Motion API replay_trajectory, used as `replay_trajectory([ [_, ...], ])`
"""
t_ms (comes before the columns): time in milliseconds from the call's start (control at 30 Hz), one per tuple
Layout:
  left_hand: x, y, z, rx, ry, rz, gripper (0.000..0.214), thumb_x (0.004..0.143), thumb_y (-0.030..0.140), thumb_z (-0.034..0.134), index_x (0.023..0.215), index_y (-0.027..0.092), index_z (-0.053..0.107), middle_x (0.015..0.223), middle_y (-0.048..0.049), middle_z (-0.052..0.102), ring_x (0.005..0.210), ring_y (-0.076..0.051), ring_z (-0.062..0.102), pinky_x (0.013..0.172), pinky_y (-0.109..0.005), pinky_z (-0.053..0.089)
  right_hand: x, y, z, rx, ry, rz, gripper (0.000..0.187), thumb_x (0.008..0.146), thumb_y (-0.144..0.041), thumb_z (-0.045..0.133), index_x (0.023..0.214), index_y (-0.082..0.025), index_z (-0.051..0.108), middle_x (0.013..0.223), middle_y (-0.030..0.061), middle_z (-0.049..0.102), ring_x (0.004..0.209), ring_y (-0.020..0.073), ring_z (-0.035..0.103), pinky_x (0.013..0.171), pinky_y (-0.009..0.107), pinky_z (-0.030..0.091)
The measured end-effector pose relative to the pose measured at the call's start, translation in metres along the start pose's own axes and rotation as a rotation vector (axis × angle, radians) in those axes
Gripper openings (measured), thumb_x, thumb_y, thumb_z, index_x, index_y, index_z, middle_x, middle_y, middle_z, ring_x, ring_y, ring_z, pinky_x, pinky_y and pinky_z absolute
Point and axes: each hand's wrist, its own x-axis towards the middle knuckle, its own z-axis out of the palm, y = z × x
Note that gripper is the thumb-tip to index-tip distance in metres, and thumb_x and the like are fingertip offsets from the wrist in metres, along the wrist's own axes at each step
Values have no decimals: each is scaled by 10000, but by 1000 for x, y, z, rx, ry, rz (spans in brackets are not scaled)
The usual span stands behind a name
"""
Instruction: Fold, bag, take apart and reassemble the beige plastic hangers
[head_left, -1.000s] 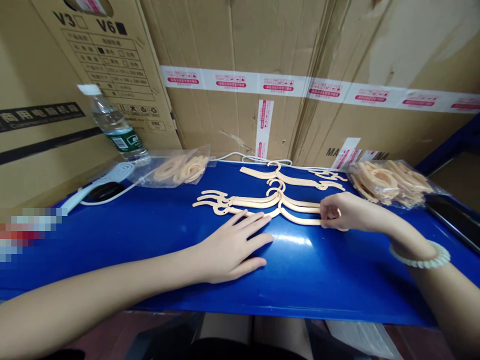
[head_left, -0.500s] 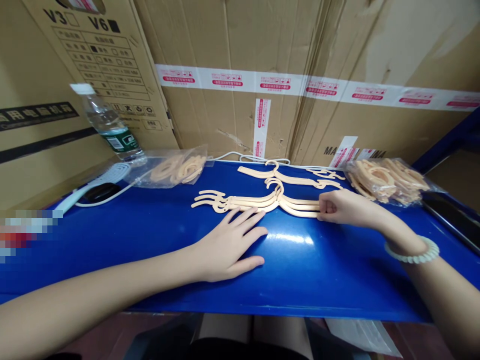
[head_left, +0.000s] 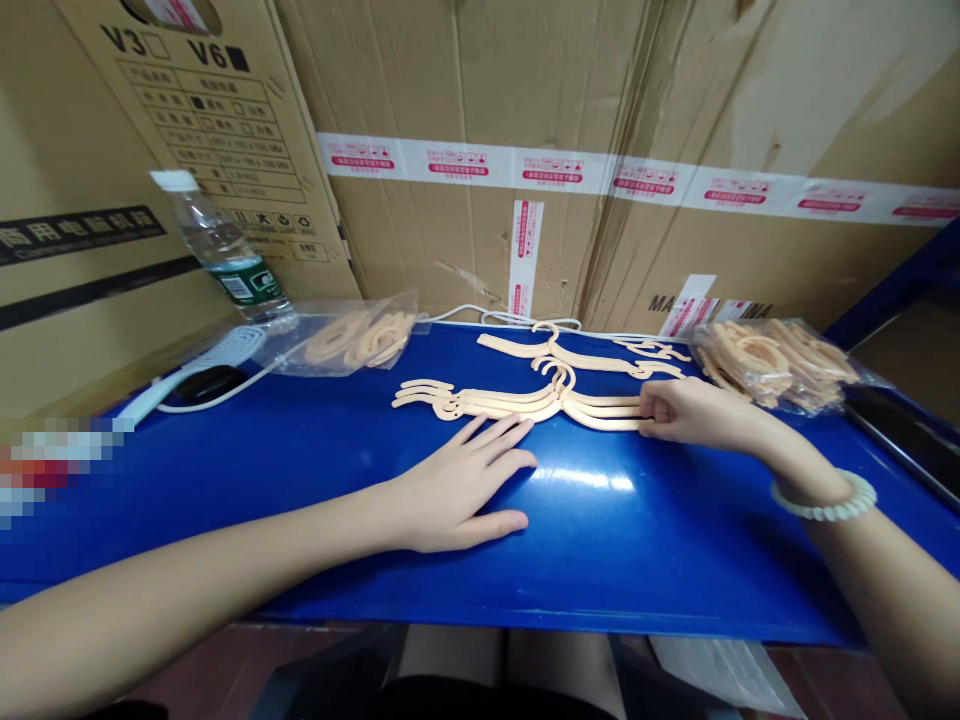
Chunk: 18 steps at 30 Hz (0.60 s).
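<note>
Several beige clothes hangers (head_left: 517, 402) lie nearly on top of one another on the blue table (head_left: 570, 560), their hooks pointing away from me. My right hand (head_left: 686, 412) is closed around the right end of these hangers, hiding their tips. Flat and with fingers spread, my left hand (head_left: 465, 485) rests on the table, its fingertips at the near edge of the hangers' left arm. Beyond them lies another beige hanger (head_left: 592, 357), with small loose hooked pieces (head_left: 652, 350) by its right end.
Clear bags of beige pieces lie at back left (head_left: 367, 338) and right (head_left: 780, 362). A water bottle (head_left: 232, 255), a pale brush-like object (head_left: 225, 350) and a black mouse-like object (head_left: 206, 385) are at left. A dark phone-like slab (head_left: 907, 440) lies right. Cardboard boxes (head_left: 450, 230) stand behind.
The stacked hangers have shifted slightly to the right, their left ends and hooks most visibly. My right hand keeps its grip, and my left hand stays nearly in place.
</note>
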Motion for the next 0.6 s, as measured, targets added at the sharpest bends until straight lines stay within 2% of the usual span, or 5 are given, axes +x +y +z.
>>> replay_trajectory([
  [100, -1, -1, 2, -4, 10, 7, 532, 975, 520, 543, 1367, 161, 533, 1616, -219, 334, 1533, -385, 240, 1208, -615, 245, -3, 10, -11, 154, -31, -45, 323, 793, -519, 630, 865, -204, 617, 742, 43, 685, 652, 206, 611, 572, 293, 417],
  [233, -2, -3, 5, -2, 57, 30, 514, 971, 501, 560, 1361, 166, 541, 1605, -208, 364, 1527, -374, 264, 1211, -601, 258, -9, 30, -27, 248, 80, -29, 503, 807, -663, 602, 968, -188, 645, 790, 64, 684, 702, 222, 616, 600, 310, 442],
  [300, -1, -3, 5, -10, 66, 43, 509, 975, 487, 559, 1365, 162, 536, 1593, -205, 388, 1516, -368, 296, 1211, -597, 267, -11, 36, -32, 272, 85, -25, 543, 807, -687, 599, 1026, -193, 652, 795, 58, 679, 714, 222, 616, 600, 309, 435],
  [467, 0, -1, 3, -37, 35, 74, 489, 994, 450, 531, 1390, 162, 513, 1567, -190, 436, 1491, -342, 359, 1209, -583, 301, -14, 43, -31, 93, 33, 55, 501, 750, -567, 679, 1072, -183, 673, 717, 37, 659, 640, 214, 606, 574, 305, 408],
  [600, 0, -1, 4, -35, 43, 79, 475, 991, 438, 541, 1387, 175, 524, 1565, -183, 441, 1483, -342, 373, 1202, -574, 323, -14, 48, -28, -15, -49, 77, 519, 708, -415, 709, 1171, -183, 680, 768, 40, 670, 655, 221, 624, 583, 302, 423],
])
